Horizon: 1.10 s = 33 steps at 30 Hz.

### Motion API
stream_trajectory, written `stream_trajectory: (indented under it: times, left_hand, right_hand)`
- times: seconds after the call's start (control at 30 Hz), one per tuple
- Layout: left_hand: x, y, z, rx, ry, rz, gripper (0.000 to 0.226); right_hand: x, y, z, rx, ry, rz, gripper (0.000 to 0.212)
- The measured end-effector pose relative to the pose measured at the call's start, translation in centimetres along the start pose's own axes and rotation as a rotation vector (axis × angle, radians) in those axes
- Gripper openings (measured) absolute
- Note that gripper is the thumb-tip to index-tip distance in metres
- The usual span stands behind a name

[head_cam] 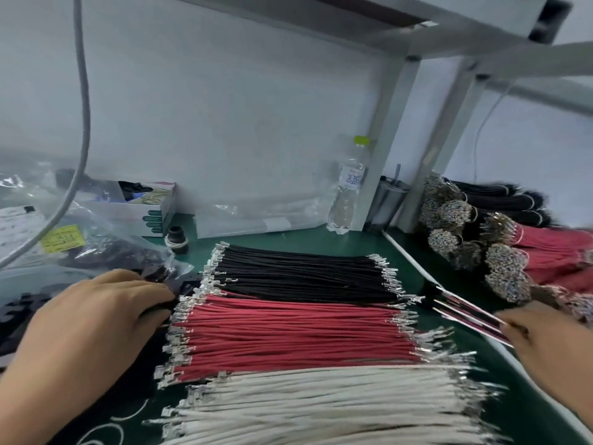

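Note:
Three flat rows of short wires with metal terminals lie on the green mat (475, 374): black wires (301, 271) at the back, red wires (288, 332) in the middle, white wires (321, 406) nearest me. My left hand (96, 322) sits at the left end of the red row, fingers curled over a small black part that is mostly hidden. My right hand (545, 345) pinches a thin assembled set of wires (465, 311) that ends in a small black connector (430, 289) and slants up-left, blurred.
Bundled red and black wires (513, 252) are heaped at the right. A water bottle (348, 187), a grey cup (390, 200), clear plastic bags (256, 210), a small box (150, 207) and a bag of black parts (106, 248) stand behind and left. A grey hose (81, 123) hangs down.

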<state>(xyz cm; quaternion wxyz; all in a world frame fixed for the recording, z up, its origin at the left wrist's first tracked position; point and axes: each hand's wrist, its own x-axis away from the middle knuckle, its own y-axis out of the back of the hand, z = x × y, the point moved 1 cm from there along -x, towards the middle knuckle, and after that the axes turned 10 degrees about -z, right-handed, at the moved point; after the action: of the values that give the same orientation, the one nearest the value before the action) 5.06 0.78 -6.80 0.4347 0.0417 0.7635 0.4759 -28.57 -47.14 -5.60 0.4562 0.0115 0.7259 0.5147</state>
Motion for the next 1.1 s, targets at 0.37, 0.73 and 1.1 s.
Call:
stream_trajectory:
  times: [0.37, 0.73, 1.1]
  left_hand:
    - [0.0, 0.4, -0.2, 0.036, 0.006, -0.149, 0.057]
    - [0.2, 2.6, -2.8, 0.174, 0.029, -0.319, 0.030]
    - [0.3, 4.4, -4.5, 0.163, 0.112, -0.314, 0.025]
  right_hand:
    - [-3.3, 4.3, 9.3, -0.295, 0.019, -0.022, 0.011]
    - [-7.5, 0.0, 32.1, -0.537, 0.398, 0.373, 0.038]
    - [-8.4, -0.4, 32.3, -0.587, 0.380, 0.157, 0.017]
